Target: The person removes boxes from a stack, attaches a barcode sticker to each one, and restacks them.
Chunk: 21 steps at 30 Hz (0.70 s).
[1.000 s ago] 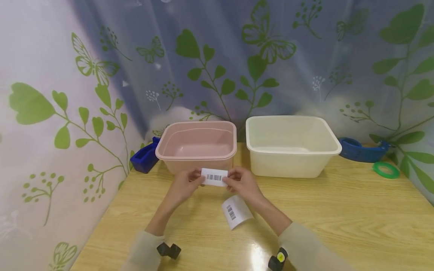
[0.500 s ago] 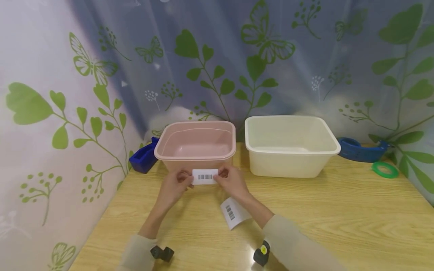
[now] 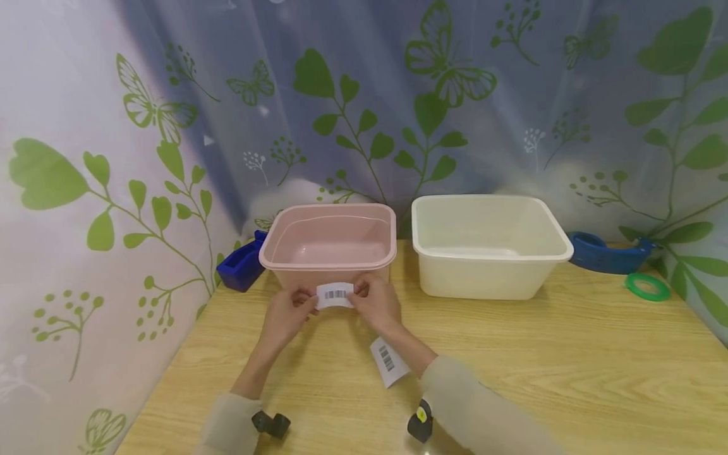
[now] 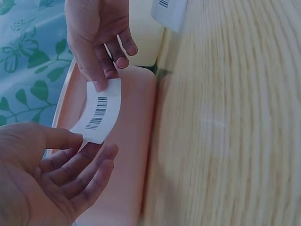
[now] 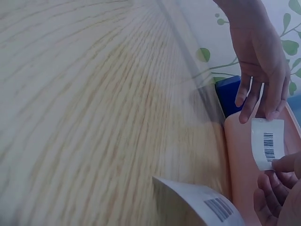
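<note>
A white barcode label (image 3: pixel 335 295) is stretched between both hands in front of the pink basin (image 3: pixel 328 276), bowed slightly along its length. My left hand (image 3: pixel 286 314) pinches its left end between thumb and fingers. At the opposite end, my right hand (image 3: pixel 378 304) pinches it the same way. The left wrist view shows the label (image 4: pixel 101 110) curving close to the basin's side; whether it touches the wall I cannot tell. A second barcode label (image 3: pixel 389 362), curled, lies on the table below my right forearm, which partly covers it.
To the right of the pink basin stands a cream basin (image 3: pixel 483 276). A dark blue holder (image 3: pixel 241 265) sits at the left by the wall. At the far right are a blue tape dispenser (image 3: pixel 608 254) and a green ring (image 3: pixel 647 287) on the wooden table (image 3: pixel 546 354).
Both hands have moved left with the label, which is now in front of the pink basin's middle. It has gone from flat to bowed. My right forearm covers more of the second label.
</note>
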{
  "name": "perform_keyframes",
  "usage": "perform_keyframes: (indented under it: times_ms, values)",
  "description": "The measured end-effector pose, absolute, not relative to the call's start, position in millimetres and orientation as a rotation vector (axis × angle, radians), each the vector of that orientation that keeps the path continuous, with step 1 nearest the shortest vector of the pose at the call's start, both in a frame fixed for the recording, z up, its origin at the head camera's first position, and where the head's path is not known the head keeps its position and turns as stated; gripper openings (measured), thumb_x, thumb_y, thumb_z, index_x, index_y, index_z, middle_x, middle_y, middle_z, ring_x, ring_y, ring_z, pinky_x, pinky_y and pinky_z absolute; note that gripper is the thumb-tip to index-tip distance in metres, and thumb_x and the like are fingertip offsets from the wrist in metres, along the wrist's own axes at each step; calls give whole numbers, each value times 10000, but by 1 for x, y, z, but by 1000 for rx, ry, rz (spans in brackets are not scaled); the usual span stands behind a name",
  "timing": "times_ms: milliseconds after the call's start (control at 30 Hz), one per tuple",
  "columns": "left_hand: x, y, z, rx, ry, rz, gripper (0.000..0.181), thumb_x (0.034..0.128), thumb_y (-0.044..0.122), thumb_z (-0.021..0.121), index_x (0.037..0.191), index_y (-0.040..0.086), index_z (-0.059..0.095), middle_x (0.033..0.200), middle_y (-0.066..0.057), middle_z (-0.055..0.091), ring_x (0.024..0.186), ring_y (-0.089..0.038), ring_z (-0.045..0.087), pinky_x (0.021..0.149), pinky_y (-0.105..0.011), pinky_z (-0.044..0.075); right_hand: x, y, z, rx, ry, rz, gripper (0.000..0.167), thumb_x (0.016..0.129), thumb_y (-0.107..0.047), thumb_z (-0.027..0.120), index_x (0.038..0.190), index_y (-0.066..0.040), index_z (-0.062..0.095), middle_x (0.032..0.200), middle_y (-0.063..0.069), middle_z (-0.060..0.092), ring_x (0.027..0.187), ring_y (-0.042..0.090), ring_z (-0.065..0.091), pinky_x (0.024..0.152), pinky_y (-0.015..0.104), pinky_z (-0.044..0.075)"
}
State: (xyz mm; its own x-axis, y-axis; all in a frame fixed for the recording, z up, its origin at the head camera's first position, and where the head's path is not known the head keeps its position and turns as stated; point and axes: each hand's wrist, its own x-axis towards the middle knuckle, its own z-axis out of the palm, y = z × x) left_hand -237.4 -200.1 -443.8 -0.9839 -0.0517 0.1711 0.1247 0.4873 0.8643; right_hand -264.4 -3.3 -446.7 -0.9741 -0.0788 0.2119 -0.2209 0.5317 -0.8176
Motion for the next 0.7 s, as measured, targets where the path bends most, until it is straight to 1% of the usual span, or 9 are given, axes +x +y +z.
perform_keyframes:
  times_ms: [233, 300, 467, 700]
  values:
    - [-241, -207, -449, -18, -2541, -1489, 108, 963, 5, 680, 1047, -59, 661, 955, -208, 725, 831, -374, 718, 588, -192, 523, -268, -12, -451, 277, -2600, 1405, 172, 891, -183, 830, 827, -140, 677, 827, -10, 702, 770, 128, 625, 669, 282, 514]
    - [-243, -210, -451, -5, -2540, -1483, 104, 963, 9, 680, 1044, -53, 663, 948, -198, 720, 821, -347, 710, 585, -190, 516, -269, -14, -451, 264, -2602, 1402, 173, 898, -200, 828, 824, -145, 682, 825, -17, 704, 774, 126, 625, 674, 283, 515]
    - [-248, -214, -456, 21, -2517, -1492, 95, 965, 12, 682, 1041, -43, 667, 920, -188, 713, 780, -312, 703, 567, -192, 512, -272, -18, -450, 264, -2610, 1383, 169, 888, -223, 838, 808, -149, 709, 796, -37, 699, 731, 109, 604, 623, 261, 493]
    - [-253, -215, -456, 39, -2484, -1507, 102, 960, 12, 683, 1039, -52, 672, 909, -207, 716, 796, -408, 706, 545, -205, 525, -276, -26, -449, 320, -2594, 1360, 94, 886, -175, 836, 814, -137, 788, 810, -46, 729, 657, 65, 576, 563, 220, 474]
